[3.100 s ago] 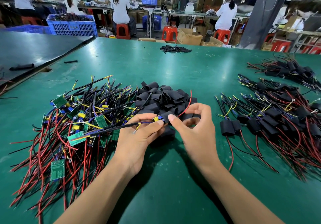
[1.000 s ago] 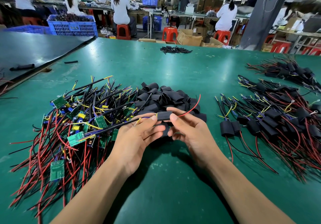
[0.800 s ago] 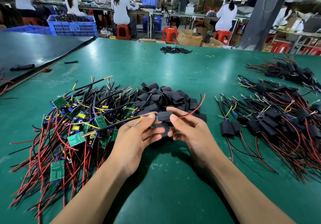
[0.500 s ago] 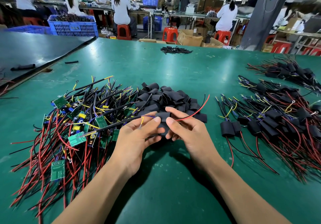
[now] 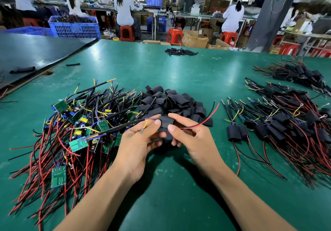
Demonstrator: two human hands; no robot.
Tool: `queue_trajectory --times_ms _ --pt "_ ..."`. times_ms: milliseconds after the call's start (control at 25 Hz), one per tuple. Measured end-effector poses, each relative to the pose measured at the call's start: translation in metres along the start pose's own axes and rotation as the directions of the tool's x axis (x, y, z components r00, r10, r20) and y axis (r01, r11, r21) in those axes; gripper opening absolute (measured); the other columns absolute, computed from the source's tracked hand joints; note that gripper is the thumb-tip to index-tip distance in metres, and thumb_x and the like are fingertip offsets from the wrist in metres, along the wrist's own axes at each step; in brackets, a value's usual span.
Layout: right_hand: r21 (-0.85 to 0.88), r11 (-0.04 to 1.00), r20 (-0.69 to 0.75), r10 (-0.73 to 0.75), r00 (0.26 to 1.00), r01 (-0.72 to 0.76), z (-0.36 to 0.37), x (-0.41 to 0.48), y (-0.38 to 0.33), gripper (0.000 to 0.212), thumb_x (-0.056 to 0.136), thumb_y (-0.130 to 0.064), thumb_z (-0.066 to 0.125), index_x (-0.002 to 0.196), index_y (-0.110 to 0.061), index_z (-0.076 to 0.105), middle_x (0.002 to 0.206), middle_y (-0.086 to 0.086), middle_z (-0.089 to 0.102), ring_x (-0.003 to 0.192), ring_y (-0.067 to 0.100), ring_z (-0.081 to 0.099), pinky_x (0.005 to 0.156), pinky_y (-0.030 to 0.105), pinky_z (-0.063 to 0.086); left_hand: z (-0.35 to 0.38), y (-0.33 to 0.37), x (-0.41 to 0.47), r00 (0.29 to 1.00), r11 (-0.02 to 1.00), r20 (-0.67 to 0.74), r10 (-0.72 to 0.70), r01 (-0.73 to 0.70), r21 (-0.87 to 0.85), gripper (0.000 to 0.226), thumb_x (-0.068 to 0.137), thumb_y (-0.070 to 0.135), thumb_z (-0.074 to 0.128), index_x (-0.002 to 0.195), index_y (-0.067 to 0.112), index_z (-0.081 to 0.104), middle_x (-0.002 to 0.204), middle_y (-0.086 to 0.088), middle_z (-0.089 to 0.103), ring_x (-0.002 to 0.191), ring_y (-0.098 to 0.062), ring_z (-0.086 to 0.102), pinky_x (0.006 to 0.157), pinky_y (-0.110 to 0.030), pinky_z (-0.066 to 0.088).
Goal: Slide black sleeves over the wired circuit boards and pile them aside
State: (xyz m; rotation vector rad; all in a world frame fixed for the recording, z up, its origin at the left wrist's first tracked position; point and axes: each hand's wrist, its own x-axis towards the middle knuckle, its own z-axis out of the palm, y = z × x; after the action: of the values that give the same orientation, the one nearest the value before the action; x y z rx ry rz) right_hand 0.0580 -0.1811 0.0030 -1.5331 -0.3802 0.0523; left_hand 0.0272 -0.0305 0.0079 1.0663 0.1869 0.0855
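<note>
Two hands grip one black sleeve above the worktop's middle, the left hand and right hand pinching its ends, long axis crosswise, the finished pile lying toward the right edge, nearer the right hand.

Board inside black sleeve hidden, cannot tell how far in; sleeve's lower part covered by left hand and right hand, both pinching it; both forearms cut off by bottom edge; sleeved pile runs off right edge; far black pile too small to identify; background workers blurred
</note>
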Motion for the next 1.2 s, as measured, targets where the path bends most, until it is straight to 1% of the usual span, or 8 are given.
queue_trajectory --times_ms 200,280,400,520,720,840,1000,1200 --pt "0.079 0.995 0.024 0.051 0.998 -0.053 0.005 0.000 -0.002 0.023 0.086 -0.021 0.073 0.106 -0.031 0.072 0.071 0.004 0.067 0.057 0.014 0.056 0.056 0.022 0.046 0.002 -0.003 0.003 0.999 0.998 -0.041 0.020 -0.017 0.059 0.018 0.082 0.019 0.073 0.100 0.017 0.076 0.078 -0.002 0.066 0.063 -0.012 0.060 0.062 -0.023 0.048" --pt "0.238 0.949 0.047 0.200 0.979 -0.206 0.009 0.001 -0.005 0.010 0.084 -0.029 0.077 0.092 -0.025 0.073 0.078 0.010 0.067 0.051 0.015 0.051 0.048 0.023 0.042 0.002 -0.003 0.003 0.998 0.996 -0.057 0.031 -0.027 0.083 0.017 0.086 0.017 0.070 0.102 0.014 0.076 0.078 -0.004 0.064 0.060 -0.014 0.057 0.063 -0.025 0.045" --pt "0.319 0.853 0.178 0.373 0.910 -0.412 0.011 0.000 -0.008 0.028 0.084 -0.048 0.068 0.077 -0.022 0.075 0.073 0.007 0.064 0.047 0.013 0.044 0.044 0.023 0.032 0.002 -0.004 0.003 0.998 0.983 -0.026 0.048 -0.043 0.176 0.024 0.090 0.022 0.066 0.104 0.003 0.072 0.073 -0.011 0.057 0.065 -0.025 0.049 0.065 -0.035 0.038" --pt "0.422 0.768 0.203 0.438 0.876 -0.482 0.015 0.001 -0.013 0.029 0.090 -0.039 0.063 0.076 -0.015 0.073 0.065 0.004 0.061 0.043 0.011 0.042 0.041 0.021 0.031 0.003 -0.004 0.001 0.998 0.967 -0.010 0.069 -0.064 0.245 0.025 0.093 0.028 0.065 0.089 0.005 0.070 0.071 -0.008 0.061 0.060 -0.021 0.047 0.059 -0.032 0.035" --pt "0.829 0.516 -0.028 0.419 0.907 -0.213 -0.005 0.011 -0.026 0.029 0.091 -0.032 0.060 0.074 -0.009 0.066 0.063 0.004 0.059 0.041 0.012 0.042 0.039 0.020 0.034 0.005 -0.006 0.001 0.995 0.961 -0.036 0.098 -0.086 0.262 0.014 0.092 0.020 0.067 0.095 0.010 0.075 0.078 0.000 0.071 0.049 -0.012 0.046 0.049 -0.021 0.035" --pt "0.889 0.454 -0.290 0.479 0.828 0.048 -0.031 0.015 -0.023 0.037 0.100 -0.035 0.047 0.072 -0.013 0.056 0.062 0.004 0.054 0.040 0.013 0.041 0.039 0.017 0.033 0.003 -0.010 0.003 0.992 0.942 -0.053 0.115 -0.092 0.324 0.011 0.094 0.012 0.064 0.091 0.008 0.074 0.074 0.000 0.070 0.047 -0.012 0.045 0.045 -0.019 0.035" --pt "0.845 0.511 -0.476 0.582 0.659 0.160 -0.052 0.017 -0.012 0.042 0.103 -0.047 0.038 0.081 -0.014 0.052 0.073 0.008 0.060 0.041 0.015 0.042 0.043 0.017 0.031 0.000 -0.012 0.005 0.988 0.911 -0.053 0.144 -0.112 0.396 0.013 0.094 0.008 0.063 0.088 0.009 0.074 0.069 0.002 0.069 0.044 -0.011 0.045 0.043 -0.018 0.035" --pt "0.755 0.655 -0.499 0.539 0.679 0.035 -0.041 0.019 -0.008 0.047 0.100 -0.053 0.046 0.118 -0.011 0.054 0.101 0.010 0.069 0.063 0.019 0.061 0.056 0.025 0.049 -0.002 -0.014 0.006 0.977 0.834 -0.061 0.206 -0.142 0.534 0.016 0.093 0.010 0.065 0.083 0.019 0.074 0.065 -0.006 0.068 0.045 -0.016 0.047 0.049 -0.023 0.036"
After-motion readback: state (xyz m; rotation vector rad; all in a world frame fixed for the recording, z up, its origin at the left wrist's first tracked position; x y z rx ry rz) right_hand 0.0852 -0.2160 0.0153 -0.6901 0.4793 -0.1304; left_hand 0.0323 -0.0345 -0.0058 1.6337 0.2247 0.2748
